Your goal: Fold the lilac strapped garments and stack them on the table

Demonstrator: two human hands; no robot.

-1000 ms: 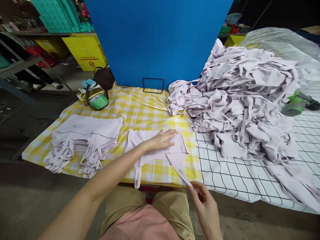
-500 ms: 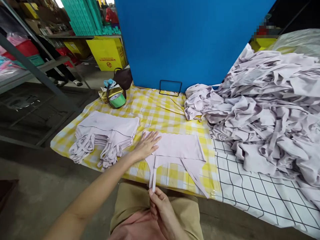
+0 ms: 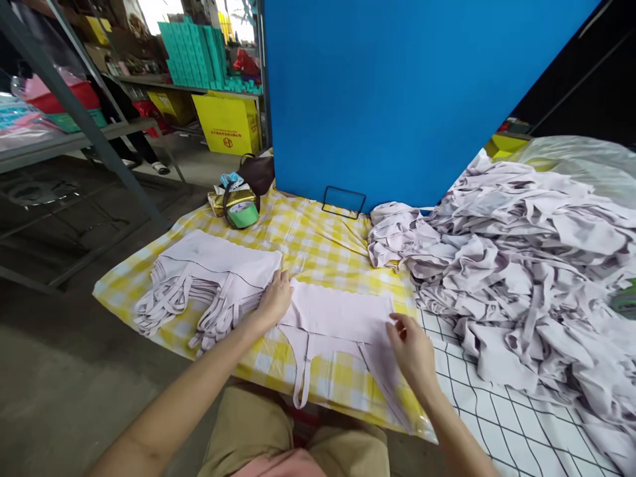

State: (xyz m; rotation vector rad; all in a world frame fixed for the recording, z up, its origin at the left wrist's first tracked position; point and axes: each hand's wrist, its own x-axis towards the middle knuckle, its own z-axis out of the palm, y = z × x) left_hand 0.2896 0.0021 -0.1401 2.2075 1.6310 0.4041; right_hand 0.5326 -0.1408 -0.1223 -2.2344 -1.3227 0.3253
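A pale lilac camisole-like top point(image 3: 342, 311) lies flat on the yellow checked cloth, with one strap loop hanging toward the table's front edge. My left hand point(image 3: 277, 299) is at its upper left edge, fingers bunched and closed on the fabric beside the stack; the thumb is hidden. At the right edge, my right hand point(image 3: 411, 348) has its fingers curled in a pinch on the garment's side. The strap portion below that hand is blurred. Left of my left hand sits a neat stack of matching tops point(image 3: 213, 265), straps toward me.
A large heap of loose lilac garments point(image 3: 536, 278) covers the right side. Behind stands a blue board point(image 3: 397, 99) with a black wire frame point(image 3: 344, 202) at its foot. Green tape point(image 3: 242, 213) and a dark bag point(image 3: 258, 172) lie back left. A metal rack point(image 3: 109, 156) stands farther left.
My right hand has let go of the strap and moved up to the garment's right edge. My left hand has shifted left and curled, no longer flat on the fabric. The view has tilted up.
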